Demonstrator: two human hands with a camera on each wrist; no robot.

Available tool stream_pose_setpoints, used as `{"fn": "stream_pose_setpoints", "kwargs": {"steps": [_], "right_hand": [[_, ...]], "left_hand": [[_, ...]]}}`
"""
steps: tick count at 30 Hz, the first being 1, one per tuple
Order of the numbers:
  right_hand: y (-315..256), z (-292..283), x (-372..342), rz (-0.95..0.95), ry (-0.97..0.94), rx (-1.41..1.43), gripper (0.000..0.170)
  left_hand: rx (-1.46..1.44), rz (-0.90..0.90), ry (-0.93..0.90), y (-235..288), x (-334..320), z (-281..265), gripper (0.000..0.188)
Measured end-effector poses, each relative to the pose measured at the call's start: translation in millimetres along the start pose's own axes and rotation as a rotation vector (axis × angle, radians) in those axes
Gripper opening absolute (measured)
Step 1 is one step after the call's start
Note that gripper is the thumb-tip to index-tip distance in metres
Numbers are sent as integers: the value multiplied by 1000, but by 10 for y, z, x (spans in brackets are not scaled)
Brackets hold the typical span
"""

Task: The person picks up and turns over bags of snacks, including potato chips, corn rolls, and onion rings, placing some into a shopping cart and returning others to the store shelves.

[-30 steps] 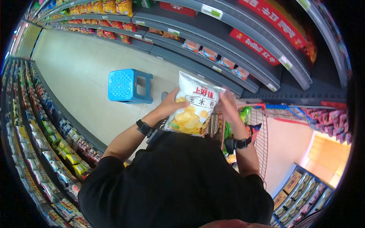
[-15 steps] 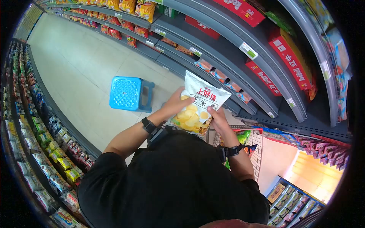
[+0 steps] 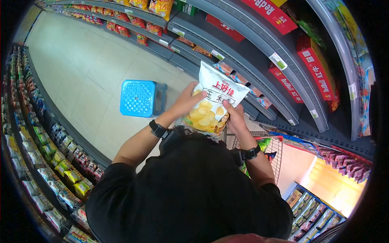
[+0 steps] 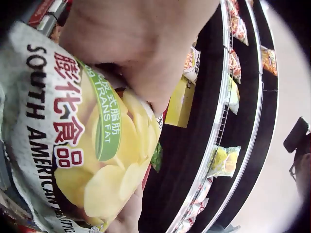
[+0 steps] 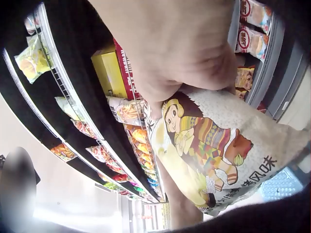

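A white and yellow snack bag (image 3: 208, 109) with red lettering is held in front of the black shirt, its front facing up. On its left edge the left hand (image 3: 187, 101) grips it, thumb across the front; the right hand (image 3: 236, 115) grips the right edge the same way. In the left wrist view, the left hand (image 4: 141, 43) bends over the bag (image 4: 87, 141), beside green and red print. The right wrist view has the right hand (image 5: 184, 43) on the bag (image 5: 209, 150), near a printed cartoon figure. Fingers behind the bag are mostly hidden.
A blue stool (image 3: 137, 98) stands on the pale aisle floor. Grey shelves with red boxes (image 3: 316, 67) and snack bags run along the upper right. A wire cart (image 3: 278, 162) holding packages is beside the right forearm. Another stocked shelf (image 3: 60, 162) lines the left.
The right hand has come from beside the bag's upper right corner to a grip on its right edge, thumb on the front. In the head view, the bag sits slightly higher and the scene has shifted.
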State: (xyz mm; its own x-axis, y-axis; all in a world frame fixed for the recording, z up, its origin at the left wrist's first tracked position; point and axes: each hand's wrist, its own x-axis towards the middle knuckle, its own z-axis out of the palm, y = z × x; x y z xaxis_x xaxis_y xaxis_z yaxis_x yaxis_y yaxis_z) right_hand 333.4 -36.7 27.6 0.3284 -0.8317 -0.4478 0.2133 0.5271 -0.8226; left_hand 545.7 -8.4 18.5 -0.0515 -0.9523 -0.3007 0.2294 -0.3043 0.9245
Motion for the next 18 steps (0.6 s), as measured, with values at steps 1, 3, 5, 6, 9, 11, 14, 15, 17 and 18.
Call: {"fn": "stream_pose_setpoints", "kwargs": {"steps": [1, 3, 5, 6, 9, 11, 14, 15, 17, 18], "right_hand": [[-7, 3, 17, 1, -6, 1, 50], [-15, 0, 48, -1, -16, 12, 47], [-36, -33, 73, -1, -15, 29, 46], [-61, -49, 93, -5, -14, 38, 46], [-180, -84, 142, -17, -16, 60, 47], [-261, -130, 114, -18, -20, 85, 43], [-529, -271, 67, 47, -176, 472, 38], [-535, -398, 91, 34, -315, 457, 38], [-456, -535, 99, -14, -352, 304, 39], [-413, -590, 82, -36, -370, 227, 40]], "left_hand": [[18, 5, 5, 16, -4, -1, 52], [86, 38, 11, 31, -7, -2, 55], [184, 89, 3, -11, -21, 15, 59], [202, 110, -6, 7, -26, 43, 61], [206, 125, -22, 77, 28, 134, 62], [153, 71, -28, 154, 62, 170, 60], [-281, -78, -115, 292, 113, 243, 59], [-425, -85, -208, 300, 129, 268, 51], [-475, -131, -266, 307, 135, 392, 49], [-500, -157, -293, 324, 136, 462, 49]]}}
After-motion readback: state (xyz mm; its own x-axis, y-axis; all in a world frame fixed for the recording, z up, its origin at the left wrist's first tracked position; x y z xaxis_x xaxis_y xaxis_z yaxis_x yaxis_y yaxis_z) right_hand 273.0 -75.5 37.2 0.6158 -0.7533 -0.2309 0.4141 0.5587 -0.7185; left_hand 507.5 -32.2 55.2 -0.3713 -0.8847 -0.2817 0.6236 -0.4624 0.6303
